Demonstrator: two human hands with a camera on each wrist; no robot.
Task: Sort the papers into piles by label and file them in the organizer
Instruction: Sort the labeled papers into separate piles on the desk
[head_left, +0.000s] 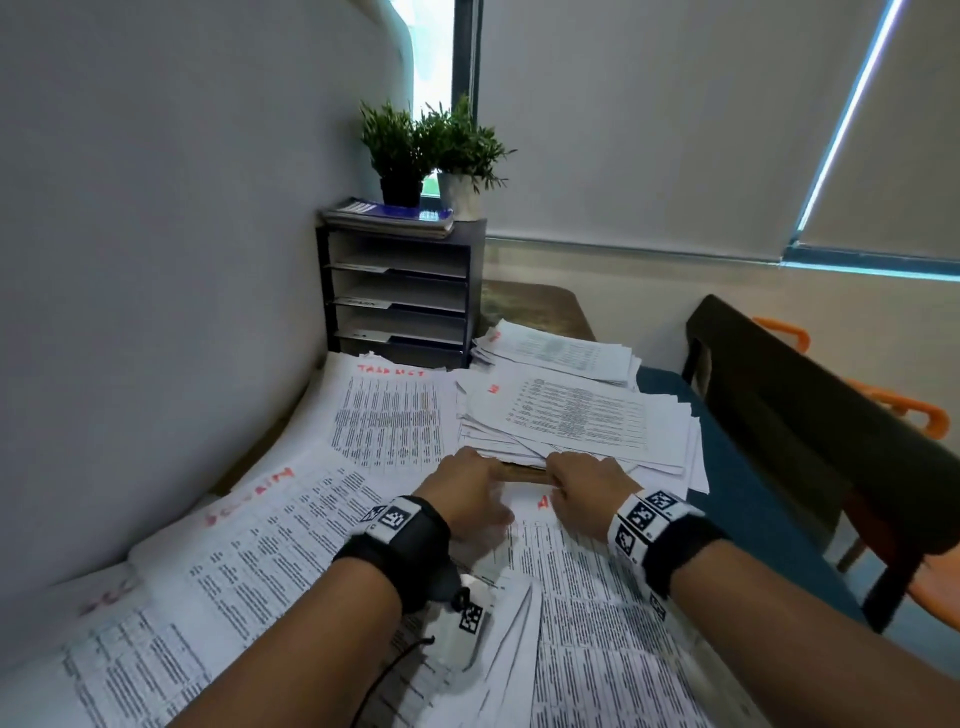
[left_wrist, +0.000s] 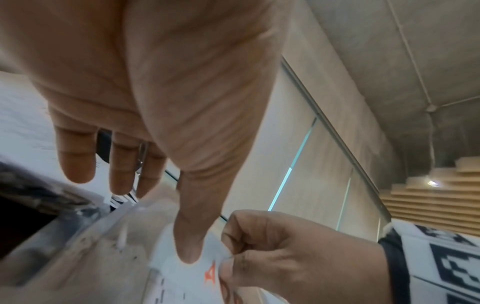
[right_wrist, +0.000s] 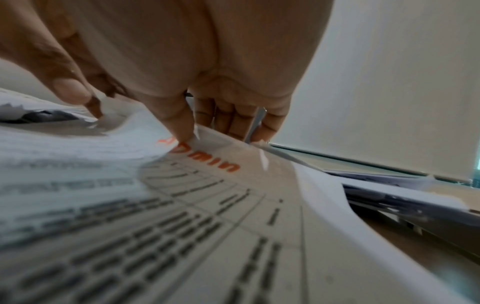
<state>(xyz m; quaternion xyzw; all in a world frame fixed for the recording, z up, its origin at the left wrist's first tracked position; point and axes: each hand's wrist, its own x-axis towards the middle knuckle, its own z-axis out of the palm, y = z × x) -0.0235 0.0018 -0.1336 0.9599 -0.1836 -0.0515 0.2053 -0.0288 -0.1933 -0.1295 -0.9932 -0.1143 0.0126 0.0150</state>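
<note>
The "ADmin" sheet (right_wrist: 213, 185) lies lengthwise toward the desk's far edge, right hand (head_left: 584, 486) pinching its far edge, left hand (head_left: 465, 493) relaxed, thumb (left_wrist: 189, 236) touching it.

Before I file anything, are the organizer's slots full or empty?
Mostly empty: the organizer shows bare shelves, with only a thin white sheet or label at each front edge.

Beyond fingertips: paper stack (head_left: 576, 421) lies just ahead, touching both hands.
Further ahead: organizer (head_left: 397, 296) against the wall (head_left: 156, 260), slots open toward the fingers.
Left of fingers: sheets (head_left: 291, 499), then wall.
Right of fingers: chair (head_left: 810, 415) stands near.
</note>
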